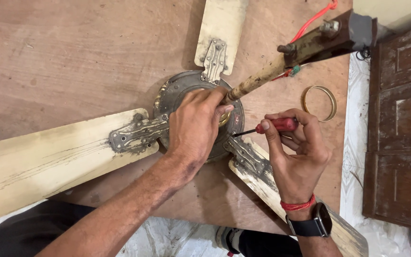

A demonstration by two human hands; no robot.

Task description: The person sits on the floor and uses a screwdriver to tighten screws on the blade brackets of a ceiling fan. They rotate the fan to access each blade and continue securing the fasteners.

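R hand (297,154) is nearest to us, fingers curled tight on a small red-handled screwdriver (271,126). Its long thin tip points left, at the fan's round metal motor hub (179,93), just beside the blade bracket (244,154). L hand (193,126) lies flat on top of the hub, fingers wrapped round the bottom of the rusty down rod (258,80), which leans up & right to a dark block w/ red wire (316,18). L hand covers most of the hub. Three cream blades (39,159) spread out on the brown board (72,57). A brass ring (319,102) lies past the R hand, well apart

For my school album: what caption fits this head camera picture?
Left hand steadies a ceiling fan motor while right hand points a red-handled screwdriver at it.
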